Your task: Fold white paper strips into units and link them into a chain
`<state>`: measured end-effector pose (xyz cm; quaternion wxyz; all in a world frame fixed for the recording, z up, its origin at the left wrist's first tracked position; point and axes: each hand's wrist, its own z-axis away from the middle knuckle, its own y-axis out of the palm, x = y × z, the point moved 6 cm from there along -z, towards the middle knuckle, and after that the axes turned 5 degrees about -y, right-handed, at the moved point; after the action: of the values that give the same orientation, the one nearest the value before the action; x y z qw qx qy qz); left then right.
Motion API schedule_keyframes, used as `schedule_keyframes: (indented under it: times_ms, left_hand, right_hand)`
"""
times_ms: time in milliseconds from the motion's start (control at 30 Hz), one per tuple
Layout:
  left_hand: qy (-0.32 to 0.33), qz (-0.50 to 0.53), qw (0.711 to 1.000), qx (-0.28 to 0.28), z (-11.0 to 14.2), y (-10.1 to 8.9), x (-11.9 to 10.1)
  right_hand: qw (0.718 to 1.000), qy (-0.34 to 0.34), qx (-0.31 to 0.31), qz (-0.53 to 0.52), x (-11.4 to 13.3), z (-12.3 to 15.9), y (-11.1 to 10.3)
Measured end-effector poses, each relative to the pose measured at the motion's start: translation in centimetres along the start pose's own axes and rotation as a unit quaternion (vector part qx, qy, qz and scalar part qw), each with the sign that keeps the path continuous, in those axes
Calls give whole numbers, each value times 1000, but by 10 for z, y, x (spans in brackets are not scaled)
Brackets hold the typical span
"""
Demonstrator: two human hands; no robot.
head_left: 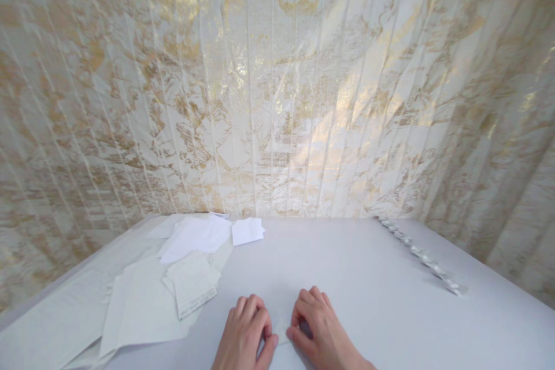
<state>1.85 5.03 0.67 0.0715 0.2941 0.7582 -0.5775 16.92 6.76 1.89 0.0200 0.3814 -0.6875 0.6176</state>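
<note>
My left hand rests low on the white table with its fingers curled under and its thumb stretched toward the middle. Opposite it is my right hand, also with bent fingers, thumb and forefinger nearly meeting. Between the two thumbs lies a small pale piece of paper, pinched at its left and right edges by my hands. Its outline is faint against the table, and the curled fingers hide its ends.
Loose white sheets spread over the left of the table, with a small stack of written paper on top. A folded white paper lies at the back. A crinkled silvery strip runs along the right. Behind hangs a gold-patterned curtain.
</note>
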Motion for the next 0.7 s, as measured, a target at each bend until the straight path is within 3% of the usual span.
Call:
schedule_keyframes:
  times_ms: [233, 467, 700]
  left_hand:
    - [3, -7, 1000, 24, 0, -3, -3]
    - [3, -15, 1000, 27, -1, -2, 0]
    - [1, -17, 1000, 25, -2, 1, 3]
  right_hand:
    - [999, -18, 17, 22, 6, -1, -1]
    - [995, -92, 33, 16, 11, -1, 9]
    - [995, -95, 29, 13, 12, -2, 11]
